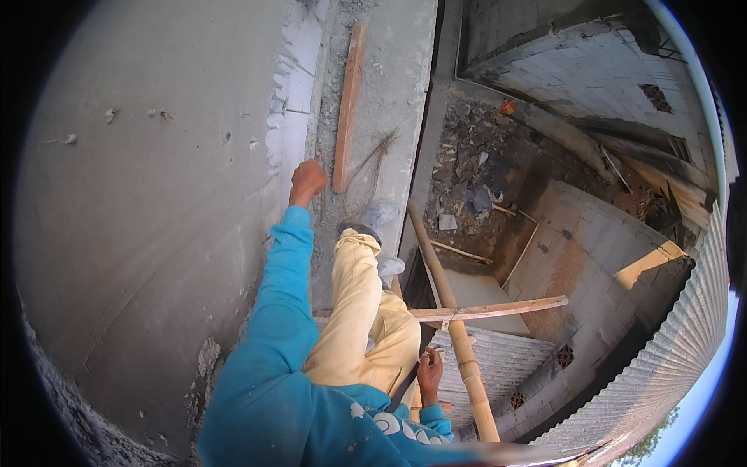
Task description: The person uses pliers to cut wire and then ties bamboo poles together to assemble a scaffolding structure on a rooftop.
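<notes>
My left hand is closed in a fist at the foot of the grey plastered wall, beside a strip of white blocks. Whatever it may hold is hidden. On the concrete ledge, just right of that fist, lies a reddish wooden batten. A loose bundle of thin wire lies beside it. My right hand is low near the bamboo pole, its fingers curled with a small white thing at their tips. My legs in pale trousers reach onto the ledge.
A wooden crosspiece meets the bamboo pole on my right. Beyond the ledge's edge is a drop to ground strewn with rubble. Corrugated sheets lie below, with a corrugated roof at far right.
</notes>
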A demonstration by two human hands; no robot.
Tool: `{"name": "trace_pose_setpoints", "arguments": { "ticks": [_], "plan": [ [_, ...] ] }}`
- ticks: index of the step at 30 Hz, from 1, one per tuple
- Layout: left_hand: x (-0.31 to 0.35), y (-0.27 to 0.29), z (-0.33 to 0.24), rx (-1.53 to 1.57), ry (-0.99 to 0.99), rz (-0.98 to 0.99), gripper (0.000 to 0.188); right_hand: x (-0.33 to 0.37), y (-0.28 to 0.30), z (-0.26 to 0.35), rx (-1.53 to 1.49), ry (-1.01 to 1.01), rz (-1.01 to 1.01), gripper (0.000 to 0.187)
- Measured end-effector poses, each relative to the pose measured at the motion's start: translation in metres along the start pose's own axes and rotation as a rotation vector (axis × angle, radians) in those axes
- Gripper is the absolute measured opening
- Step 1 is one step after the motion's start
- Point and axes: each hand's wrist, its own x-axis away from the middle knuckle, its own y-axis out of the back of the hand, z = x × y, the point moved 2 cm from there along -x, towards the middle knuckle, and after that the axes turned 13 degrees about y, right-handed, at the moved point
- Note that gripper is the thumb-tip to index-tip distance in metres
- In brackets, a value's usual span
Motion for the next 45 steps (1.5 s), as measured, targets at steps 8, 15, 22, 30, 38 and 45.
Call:
{"name": "trace_pose_setpoints", "arguments": {
  "ticks": [8, 15, 22, 30, 38, 45],
  "plan": [
    [0.238, 0.101, -0.009, 0.149, -0.399, 0.449, 0.060, -0.041, 0.014, 0.110, -0.085, 0.382, -0.091, 0.048],
    [0.442, 0.167, -0.043, 0.046, -0.864, 0.950, 0.066, 0.004, 0.118, 0.248, -0.376, 0.706, 0.030, 0.074],
    [0.561, 0.168, -0.042, 0.118, -1.192, 1.085, 0.067, 0.107, 0.207, 0.273, -0.844, 0.792, 0.196, 0.059],
    [0.652, 0.069, -0.030, 0.512, -1.080, 1.011, 0.033, 0.166, 0.228, 0.263, -1.216, 0.896, -0.027, 0.064],
    [0.681, 0.031, -0.044, 0.634, -1.170, 1.062, 0.026, 0.194, 0.235, 0.258, -1.274, 0.998, -0.214, 0.063],
    [0.697, 0.019, -0.061, 0.229, -1.558, 0.784, 0.034, 0.188, 0.250, 0.230, -1.356, 0.822, -0.619, 0.043]
  ]
}}
